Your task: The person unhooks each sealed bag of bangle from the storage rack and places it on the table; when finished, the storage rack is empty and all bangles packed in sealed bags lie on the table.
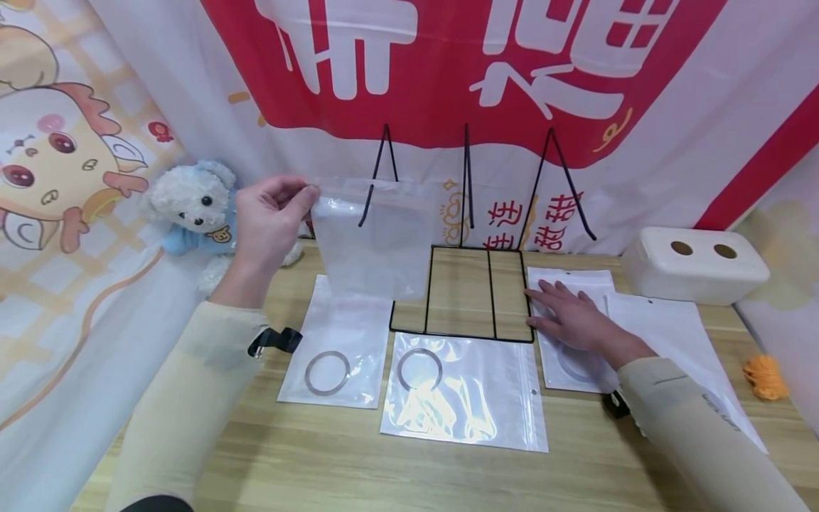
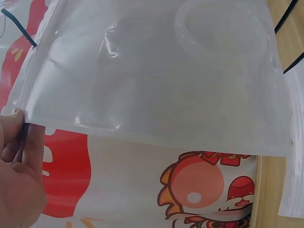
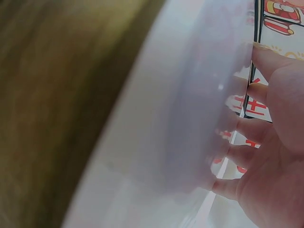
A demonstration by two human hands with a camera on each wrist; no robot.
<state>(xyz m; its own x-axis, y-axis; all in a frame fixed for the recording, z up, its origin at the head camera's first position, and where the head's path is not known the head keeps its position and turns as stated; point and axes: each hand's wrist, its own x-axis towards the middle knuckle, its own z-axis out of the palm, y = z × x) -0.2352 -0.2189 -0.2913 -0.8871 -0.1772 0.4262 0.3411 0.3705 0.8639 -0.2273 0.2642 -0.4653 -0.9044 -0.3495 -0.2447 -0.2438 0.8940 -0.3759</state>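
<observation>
My left hand pinches the upper left corner of a translucent plastic zip bag. The bag hangs upright at the left hook of a black wire rack, and the hook's tip shows in front of it. Through its film in the left wrist view, a pale ring shows. My right hand rests with spread fingers on another zip bag, fingertips right at the rack base's right edge. In the right wrist view, the fingers lie against whitish film.
A zip bag lies left of the rack, another before it, each showing a ring. A further white bag lies to the right. A white box with two holes, an orange yarn bundle and a plush bear stand around.
</observation>
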